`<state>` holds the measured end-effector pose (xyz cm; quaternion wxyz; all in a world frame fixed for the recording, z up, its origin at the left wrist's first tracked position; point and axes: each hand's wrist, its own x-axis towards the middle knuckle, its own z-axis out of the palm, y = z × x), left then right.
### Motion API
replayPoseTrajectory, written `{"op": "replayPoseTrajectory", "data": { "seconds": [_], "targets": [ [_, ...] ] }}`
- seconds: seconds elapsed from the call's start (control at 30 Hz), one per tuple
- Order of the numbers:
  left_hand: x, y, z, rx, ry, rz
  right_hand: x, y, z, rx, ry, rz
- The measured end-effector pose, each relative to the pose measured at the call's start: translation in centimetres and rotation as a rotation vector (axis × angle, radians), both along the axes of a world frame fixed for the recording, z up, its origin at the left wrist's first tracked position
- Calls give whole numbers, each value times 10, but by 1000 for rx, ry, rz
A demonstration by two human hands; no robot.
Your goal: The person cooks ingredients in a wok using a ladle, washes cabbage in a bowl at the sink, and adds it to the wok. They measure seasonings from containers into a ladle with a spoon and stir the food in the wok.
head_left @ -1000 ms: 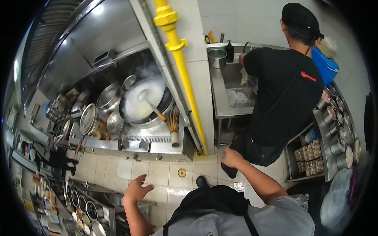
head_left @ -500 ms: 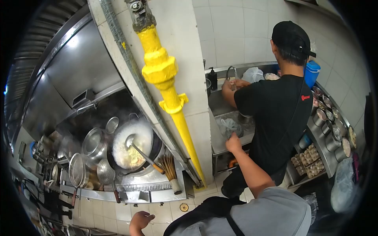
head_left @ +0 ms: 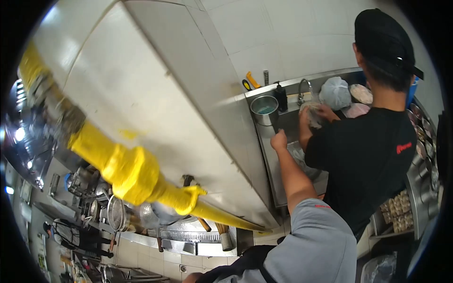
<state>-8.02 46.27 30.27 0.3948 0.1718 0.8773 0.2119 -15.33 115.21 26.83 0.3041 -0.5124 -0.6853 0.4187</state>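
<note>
My right arm reaches forward to the near left rim of the metal sink [head_left: 271, 165]. My right hand [head_left: 279, 140] is closed there, with a small dark shape at its far side that I cannot make out. Just beyond it stands a metal pot [head_left: 264, 111] with bluish contents. A clear plastic bag [head_left: 299, 158] lies in the sink, to the right of my hand. Of my left hand [head_left: 191, 278], only a patch of skin shows at the bottom edge; its fingers are hidden.
A co-worker in black [head_left: 368, 155] stands at my right, both hands holding a pale item under the faucet [head_left: 304, 87]. A yellow pipe [head_left: 137, 174] and a white pillar [head_left: 179, 118] block the left. Behind them is the stove [head_left: 188, 231]. Egg trays [head_left: 397, 212] sit lower right.
My view has swung right and closer to the sink and pillar. My right hand has moved from beside the plastic bag to near the pot. My left hand has dropped mostly out of view.
</note>
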Motion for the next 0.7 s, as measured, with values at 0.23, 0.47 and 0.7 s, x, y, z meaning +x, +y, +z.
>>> {"op": "replayPoseTrajectory", "data": {
  "seconds": [0.23,0.47,0.7],
  "targets": [
    [37,15,15,-73,25,318,-94,103,-14,-319,449,-260],
    [53,23,14,-98,59,457,-83,253,-17,-4,-2,-364],
    [72,15,5,-119,74,580,6,321,2,-14,-113,-472]
  ]
}}
